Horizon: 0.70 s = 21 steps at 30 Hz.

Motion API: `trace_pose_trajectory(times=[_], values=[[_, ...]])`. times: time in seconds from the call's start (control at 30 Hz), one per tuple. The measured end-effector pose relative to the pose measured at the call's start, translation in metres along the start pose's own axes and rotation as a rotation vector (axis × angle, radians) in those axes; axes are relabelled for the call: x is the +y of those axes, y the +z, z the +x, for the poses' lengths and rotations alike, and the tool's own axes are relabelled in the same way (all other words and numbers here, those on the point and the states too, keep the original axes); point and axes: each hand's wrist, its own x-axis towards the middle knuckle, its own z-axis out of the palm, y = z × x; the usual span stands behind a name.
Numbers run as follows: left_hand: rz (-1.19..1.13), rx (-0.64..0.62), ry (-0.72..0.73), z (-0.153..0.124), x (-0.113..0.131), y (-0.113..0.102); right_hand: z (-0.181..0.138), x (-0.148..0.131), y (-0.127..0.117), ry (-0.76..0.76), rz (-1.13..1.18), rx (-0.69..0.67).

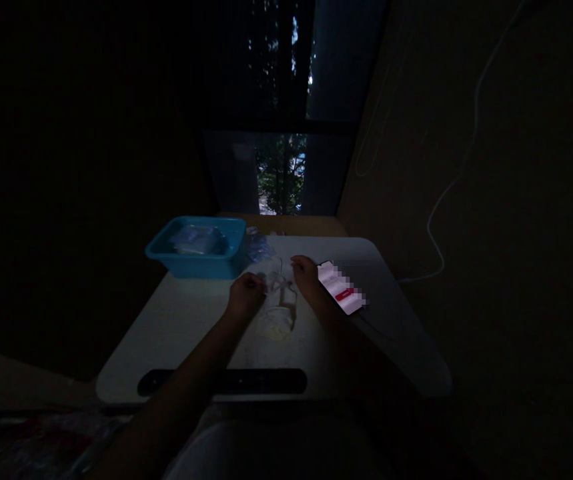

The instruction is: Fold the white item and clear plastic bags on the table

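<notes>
In the dim head view, a clear plastic bag (280, 297) with something whitish at its near end lies on a small white table (196, 320). My left hand (247, 295) is closed at the bag's left edge, fingertips pinched on the plastic. On the other side, my right hand (305, 272) is above the bag's far right corner, its fingers bent together; whatever they hold is too dark to make out. A thin dark strand (281, 265) stands up between the two hands. Beside my right wrist lies a phone (339, 290) with a lit screen.
A blue plastic basin (201, 265) with clear packets (197, 239) inside stands at the far left of the table. More crumpled plastic (260, 247) lies beside it. A dark slot (261, 381) runs along the near edge. A white cable (439, 247) hangs at right.
</notes>
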Motion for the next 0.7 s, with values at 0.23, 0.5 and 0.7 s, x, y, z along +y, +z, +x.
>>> trace_pose_trajectory(times=[0.23, 0.5, 0.7], values=[[0.473, -0.108, 0.274, -0.018, 0.005, -0.035, -0.035, -0.021, -0.032, -0.207, -0.398, -0.237], [0.929, -0.22, 0.275, -0.034, 0.03, -0.03, -0.056, -0.05, -0.038, -0.036, -0.646, -0.445], [0.99, -0.163, 0.308, -0.039, 0.017, -0.029, -0.059, -0.044, -0.024, 0.05, -0.61, -0.453]])
